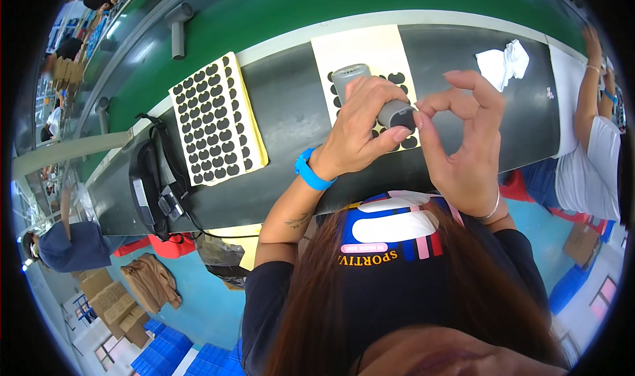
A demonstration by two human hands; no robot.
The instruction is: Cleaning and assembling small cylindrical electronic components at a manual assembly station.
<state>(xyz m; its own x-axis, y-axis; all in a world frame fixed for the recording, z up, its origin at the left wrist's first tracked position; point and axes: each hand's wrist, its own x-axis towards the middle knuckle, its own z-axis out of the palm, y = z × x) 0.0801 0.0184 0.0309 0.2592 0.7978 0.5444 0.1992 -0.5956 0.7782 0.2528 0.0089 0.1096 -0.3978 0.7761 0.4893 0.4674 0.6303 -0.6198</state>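
My left hand [357, 128] is wrapped round a grey hair dryer [350, 75], whose handle end points toward my right hand. A dark round face shows on that end. The thumb and forefinger of my right hand [466, 154] are pinched together at the rim of this face, other fingers raised. Whether a sticker is between the fingertips is too small to tell. Beneath the dryer lies a pale sheet [360, 42] with black round stickers, partly hidden by my left hand. Left of it is a stack of sticker sheets [218, 118] with rows of notched black rounds.
A black strapped device [149, 187] with a cable lies at the left of the dark table [291, 78]. A crumpled white cloth [503, 65] is at the right. Beyond the edge, another grey hair dryer [177, 32] rests on the green belt [264, 12]. Co-workers are on both sides.
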